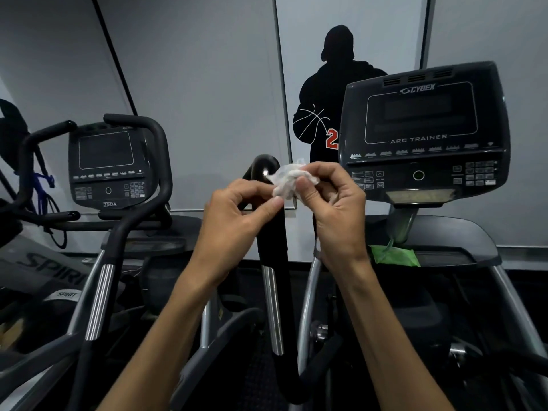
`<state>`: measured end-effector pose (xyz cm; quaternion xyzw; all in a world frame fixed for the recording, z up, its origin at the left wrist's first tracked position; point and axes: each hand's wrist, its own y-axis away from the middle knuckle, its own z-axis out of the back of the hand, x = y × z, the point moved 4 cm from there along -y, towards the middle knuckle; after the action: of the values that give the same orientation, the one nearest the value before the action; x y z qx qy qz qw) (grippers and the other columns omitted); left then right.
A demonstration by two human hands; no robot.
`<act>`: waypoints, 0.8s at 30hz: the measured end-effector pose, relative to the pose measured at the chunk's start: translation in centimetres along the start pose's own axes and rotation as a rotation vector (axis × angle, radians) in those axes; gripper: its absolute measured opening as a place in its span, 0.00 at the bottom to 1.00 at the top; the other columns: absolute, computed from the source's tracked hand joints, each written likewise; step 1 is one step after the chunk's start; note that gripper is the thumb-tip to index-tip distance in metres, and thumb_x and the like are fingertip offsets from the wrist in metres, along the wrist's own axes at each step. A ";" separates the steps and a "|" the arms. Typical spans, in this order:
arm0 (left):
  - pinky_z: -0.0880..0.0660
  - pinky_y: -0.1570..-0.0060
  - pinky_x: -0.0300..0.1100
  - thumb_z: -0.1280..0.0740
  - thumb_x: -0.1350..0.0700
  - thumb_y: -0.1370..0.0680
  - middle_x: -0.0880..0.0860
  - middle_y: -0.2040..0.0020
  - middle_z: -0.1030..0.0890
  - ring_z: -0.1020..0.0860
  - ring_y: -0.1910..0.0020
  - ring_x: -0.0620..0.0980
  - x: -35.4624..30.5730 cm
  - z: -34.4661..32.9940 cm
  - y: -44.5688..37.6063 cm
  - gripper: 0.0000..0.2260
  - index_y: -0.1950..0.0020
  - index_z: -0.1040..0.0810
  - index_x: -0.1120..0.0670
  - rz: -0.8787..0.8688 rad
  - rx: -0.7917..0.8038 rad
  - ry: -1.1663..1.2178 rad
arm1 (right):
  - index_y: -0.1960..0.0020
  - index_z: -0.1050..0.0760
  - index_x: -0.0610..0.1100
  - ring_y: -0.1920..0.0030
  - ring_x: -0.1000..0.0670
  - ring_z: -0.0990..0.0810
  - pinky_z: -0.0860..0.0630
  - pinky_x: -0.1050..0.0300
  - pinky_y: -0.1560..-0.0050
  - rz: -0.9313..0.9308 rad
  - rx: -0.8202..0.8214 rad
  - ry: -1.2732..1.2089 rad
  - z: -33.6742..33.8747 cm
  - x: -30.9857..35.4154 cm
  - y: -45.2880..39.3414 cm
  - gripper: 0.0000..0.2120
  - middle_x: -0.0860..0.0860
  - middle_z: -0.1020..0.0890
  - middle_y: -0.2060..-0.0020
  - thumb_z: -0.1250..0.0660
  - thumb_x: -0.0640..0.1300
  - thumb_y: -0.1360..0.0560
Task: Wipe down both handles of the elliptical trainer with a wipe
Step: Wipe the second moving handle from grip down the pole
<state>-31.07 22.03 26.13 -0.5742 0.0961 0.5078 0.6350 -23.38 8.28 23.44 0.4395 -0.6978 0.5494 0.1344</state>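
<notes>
White and crumpled, the wipe [292,180] is sitting between our two hands, raised in front of the black handle [271,232]. We are pinching its lower left edge with the left hand [234,221], thumb and forefinger pressed together on the material. We are gripping its right side with the right hand [335,209], fingers curled round the bunched part. The wipe is not touching the handle; whether it is overlapping the handle's rounded top only in view, we cannot tell.

Just behind the hands, the handle is rising upright, with a ribbed silver sleeve [272,310] below its black grip. To the right, a green packet [394,256] is lying on the tray of the elliptical trainer, beneath the console [421,129] marked CYBEX and ARC TRAINER.

To the left, a second machine is standing with its own console [109,164], marked 750A, and a curved black handle [118,238] with a silver sleeve.

Farthest back, a grey wall [207,84] is carrying a black silhouette graphic [329,96] holding a basketball.
</notes>
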 end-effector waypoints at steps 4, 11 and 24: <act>0.27 0.57 0.30 0.27 0.62 0.23 0.48 0.56 0.18 0.21 0.58 0.41 0.2 2.1 -0.3 0.07 0.50 0.14 0.49 -0.064 -0.156 -0.169 | 0.50 0.16 0.45 0.53 0.51 0.16 0.17 0.46 0.48 0.056 -0.032 0.343 -0.5 -0.9 -0.9 0.05 0.49 0.17 0.52 0.26 0.39 0.25; 0.20 0.54 0.56 0.27 0.61 0.23 0.47 0.56 0.17 0.18 0.54 0.48 1.2 2.4 -0.1 0.09 0.47 0.16 0.49 -0.080 -0.202 -0.210 | 0.47 0.17 0.44 0.51 0.56 0.18 0.21 0.59 0.48 0.224 -0.053 0.509 -3.0 0.4 -1.1 0.07 0.52 0.17 0.53 0.27 0.38 0.24; 0.29 0.57 0.32 0.28 0.60 0.22 0.44 0.52 0.18 0.20 0.49 0.45 0.6 0.9 -0.8 0.09 0.45 0.18 0.49 -0.158 -0.236 -0.253 | 0.46 0.18 0.45 0.51 0.51 0.21 0.25 0.61 0.51 0.266 -0.024 0.637 -4.0 0.1 -0.5 0.05 0.51 0.21 0.51 0.28 0.41 0.22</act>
<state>-30.62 23.19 26.48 -0.5820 -0.0901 0.5321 0.6083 -24.26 11.80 25.25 0.1493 -0.6784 0.6635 0.2780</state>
